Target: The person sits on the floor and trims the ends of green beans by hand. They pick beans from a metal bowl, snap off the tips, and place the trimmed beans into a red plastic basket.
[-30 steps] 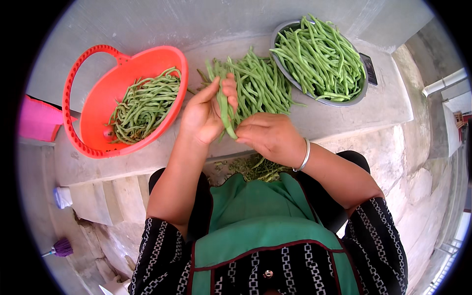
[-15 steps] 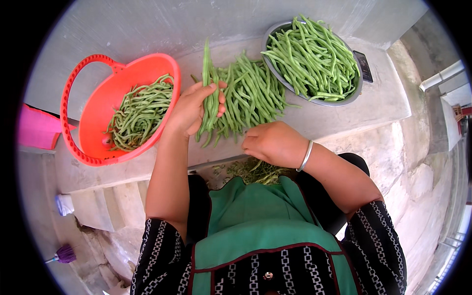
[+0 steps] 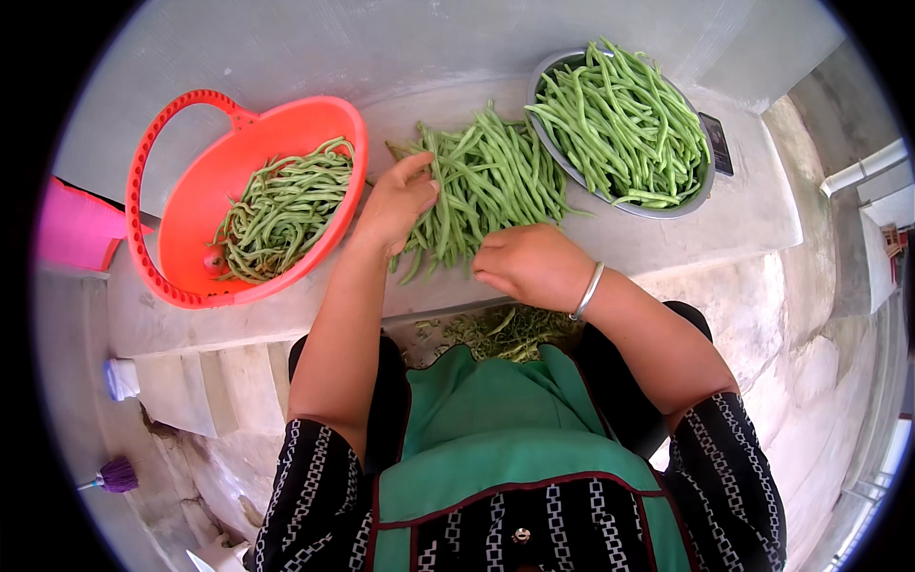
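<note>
A pile of long green beans [image 3: 496, 176] lies on the grey ledge [image 3: 667, 234] in front of me. My left hand [image 3: 400, 202] rests at the pile's left edge, thumb and fingers apart, with no bunch in it. At the near edge of the pile is my right hand [image 3: 534, 267], a silver bangle at its wrist. Its fingers are curled and pressed together; whatever they pinch is hidden. Below it, bean trimmings [image 3: 515, 332] lie in a heap beyond my green apron [image 3: 505, 405].
On the left, a red plastic basket [image 3: 181, 229] with a tall handle holds thinner, duller beans and a small round red thing. A metal basin [image 3: 572, 170] heaped with green beans stands at right, beside a dark phone-like slab [image 3: 717, 143]. A grey wall [image 3: 419, 48] rises behind.
The upright bunch of beans has left my left hand, and its fingers have opened beside the pile. My right hand stays nearly where it was. The view has shifted slightly.
</note>
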A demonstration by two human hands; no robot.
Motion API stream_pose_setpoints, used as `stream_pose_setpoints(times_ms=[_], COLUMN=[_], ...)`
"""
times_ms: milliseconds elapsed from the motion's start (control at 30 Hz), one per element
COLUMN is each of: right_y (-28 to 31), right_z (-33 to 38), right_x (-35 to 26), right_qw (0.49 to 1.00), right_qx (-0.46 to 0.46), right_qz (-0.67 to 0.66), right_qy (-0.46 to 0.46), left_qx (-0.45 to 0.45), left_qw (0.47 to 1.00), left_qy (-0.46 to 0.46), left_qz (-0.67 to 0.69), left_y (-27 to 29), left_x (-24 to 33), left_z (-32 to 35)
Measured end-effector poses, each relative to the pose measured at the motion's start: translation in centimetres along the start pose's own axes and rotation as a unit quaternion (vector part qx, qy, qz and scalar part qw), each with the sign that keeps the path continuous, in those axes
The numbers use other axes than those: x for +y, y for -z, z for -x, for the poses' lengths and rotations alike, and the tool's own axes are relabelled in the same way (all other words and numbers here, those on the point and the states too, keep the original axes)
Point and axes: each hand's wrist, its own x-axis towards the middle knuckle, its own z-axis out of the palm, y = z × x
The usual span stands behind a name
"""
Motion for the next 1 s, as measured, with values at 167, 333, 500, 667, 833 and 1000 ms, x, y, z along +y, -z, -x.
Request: stream_pose_setpoints(times_ms=[167, 333, 500, 667, 833, 1000], right_y=[-0.2, 0.2, -1.4, -2.3, -2.6, -5.6], right_z=[-0.8, -1.8, -3.2, -4.2, -4.4, -6.7], right_x=[0.2, 3.0, 3.5, 3.5, 6.2, 6.4], right_qw=[0.998, 0.973, 0.988, 0.98, 0.964, 0.968], right_qx=[0.032, 0.187, 0.111, 0.148, 0.117, 0.166], right_qz=[0.02, 0.056, 0.011, -0.025, 0.042, 0.055], right_qy=[-0.047, -0.12, -0.11, -0.133, -0.236, -0.182], left_qx=[0.073, 0.105, 0.11, 0.095, 0.092, 0.066], left_qw=[0.995, 0.966, 0.964, 0.982, 0.985, 0.993], left_qy=[-0.036, 0.005, -0.002, -0.076, 0.003, 0.065], left_qz=[-0.063, -0.237, -0.243, -0.143, -0.144, -0.072], left_y=[0.1, 2.3, 1.4, 1.1, 2.6, 0.4], left_x=[-0.4, -2.7, -2.5, -4.3, -6.0, -2.6], left_z=[-0.7, -0.9, -1.0, -2.9, -3.8, -0.9])
